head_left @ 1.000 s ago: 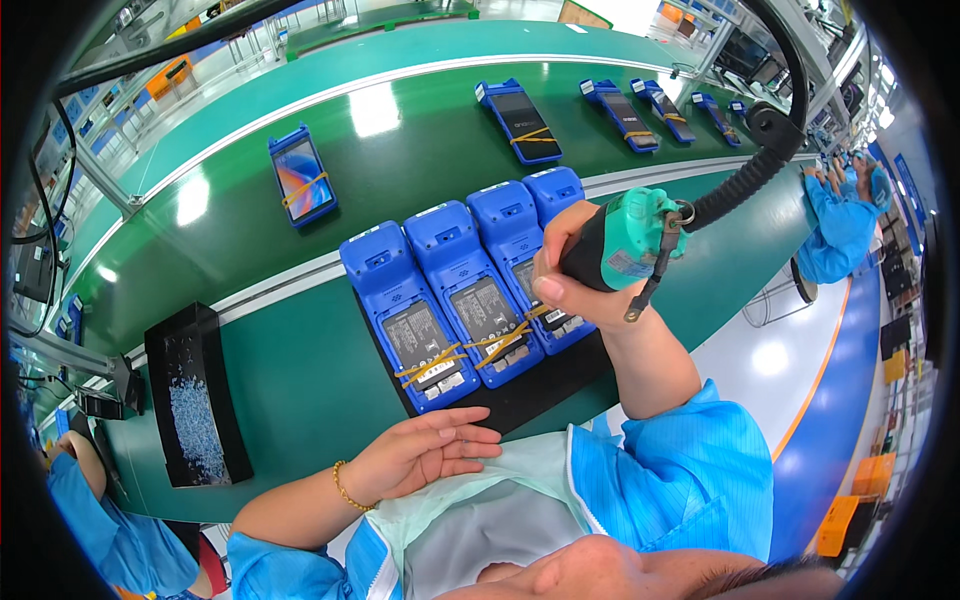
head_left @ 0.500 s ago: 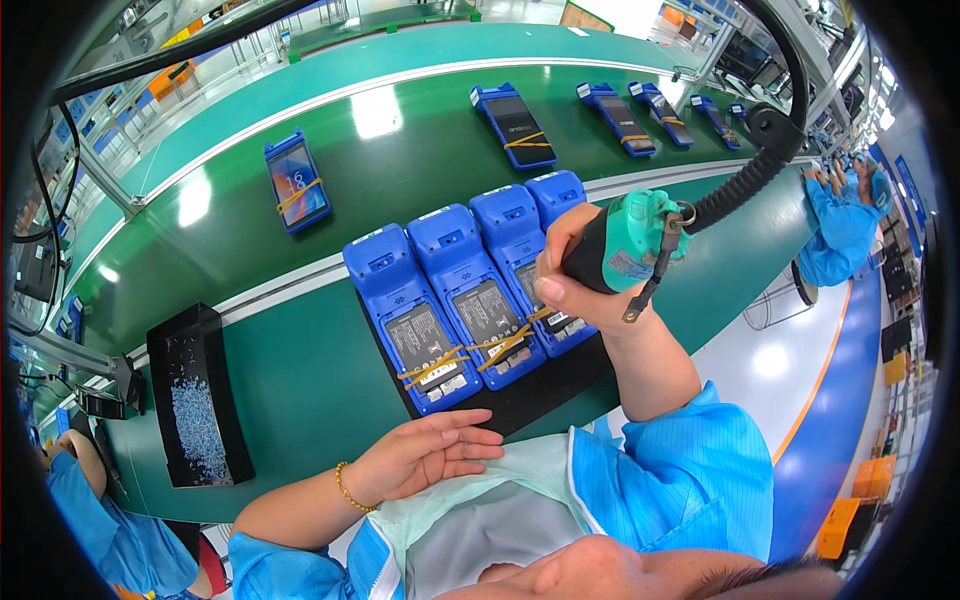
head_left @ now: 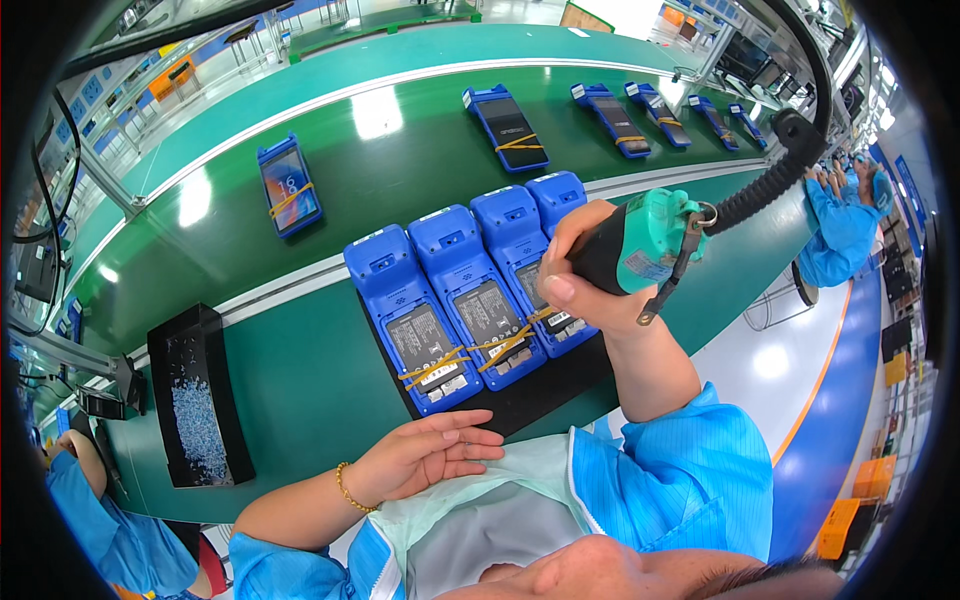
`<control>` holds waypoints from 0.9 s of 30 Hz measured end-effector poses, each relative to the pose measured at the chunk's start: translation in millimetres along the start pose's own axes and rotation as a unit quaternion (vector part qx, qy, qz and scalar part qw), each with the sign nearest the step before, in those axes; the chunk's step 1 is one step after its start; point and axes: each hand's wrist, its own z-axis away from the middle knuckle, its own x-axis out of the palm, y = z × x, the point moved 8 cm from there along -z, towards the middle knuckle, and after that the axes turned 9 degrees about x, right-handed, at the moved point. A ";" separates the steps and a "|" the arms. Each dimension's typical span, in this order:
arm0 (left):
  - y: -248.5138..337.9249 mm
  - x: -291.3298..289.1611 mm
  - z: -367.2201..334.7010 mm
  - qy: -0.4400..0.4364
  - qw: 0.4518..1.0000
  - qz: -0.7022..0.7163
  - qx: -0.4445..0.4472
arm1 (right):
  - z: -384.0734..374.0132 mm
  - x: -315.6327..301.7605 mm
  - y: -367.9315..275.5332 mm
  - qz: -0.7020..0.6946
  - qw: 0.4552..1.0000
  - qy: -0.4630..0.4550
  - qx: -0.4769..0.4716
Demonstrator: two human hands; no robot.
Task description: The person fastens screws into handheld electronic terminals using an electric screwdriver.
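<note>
My right hand [head_left: 585, 268] is wrapped round a green and black electric screwdriver [head_left: 640, 245], which hangs from a ribbed black cable. It is above the right end of a row of several blue handheld terminals [head_left: 378, 262]. They lie back side up, with batteries showing and yellow rubber bands across most of them. My hand partly covers the rightmost terminal [head_left: 555, 192], and the screwdriver's tip is hidden. My left hand [head_left: 430, 455] rests open and empty at the near table edge, palm turned up, fingers just below the leftmost terminal. A black mat [head_left: 560, 398] lies under the row.
A black tray [head_left: 160, 400] of small bluish screws stands on the left. Beyond the metal rail, more blue terminals [head_left: 290, 188] lie screen up on a green conveyor [head_left: 400, 160]. One co-worker's sleeve [head_left: 110, 520] is at lower left; people in blue [head_left: 838, 235] sit at far right.
The terminals on the conveyor have shifted slightly left. My right hand and the screwdriver have moved a little to the right. My left hand and the row of terminals have stayed put.
</note>
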 end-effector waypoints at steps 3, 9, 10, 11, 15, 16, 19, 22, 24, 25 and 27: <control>-0.4 0.9 -0.4 -0.002 1.000 0.000 -0.001 | 1.1 -1.0 -2.9 0.006 1.000 -0.002 -0.030; -2.9 7.2 -4.4 0.012 0.995 -0.096 0.005 | 4.9 -13.1 -4.7 -0.065 0.997 0.039 -0.021; -2.7 9.8 -7.4 0.020 0.987 -0.158 0.014 | 4.3 -15.9 -10.2 -0.069 0.997 0.040 -0.024; 0.5 25.7 -11.0 0.023 0.987 -0.159 0.013 | 4.6 -17.8 -16.1 -0.070 0.997 0.037 -0.017; 35.6 94.1 -49.5 -0.055 0.575 -0.780 0.241 | -1.7 -27.0 -27.4 -0.064 0.997 0.037 -0.018; 41.2 103.0 -61.2 -0.032 0.484 -0.822 0.298 | -3.0 -28.4 -26.9 -0.072 0.997 0.029 -0.020; 38.0 110.1 -97.9 0.046 0.355 -0.872 0.335 | -5.6 -27.7 -26.9 -0.115 0.993 0.034 -0.020; 40.9 106.3 -116.1 0.139 0.303 -0.898 0.287 | -11.4 -28.6 -24.2 -0.080 0.996 0.019 -0.037; 41.5 95.9 -121.6 0.176 0.284 -0.908 0.252 | -16.0 -25.3 -21.9 -0.052 0.998 0.009 -0.025; 36.9 92.7 -122.7 0.170 0.258 -0.914 0.261 | -16.6 -26.1 -21.7 -0.056 0.998 0.006 -0.024; 29.8 90.4 -123.9 0.165 0.233 -0.920 0.268 | -17.4 -25.6 -16.1 -0.011 1.000 -0.011 -0.004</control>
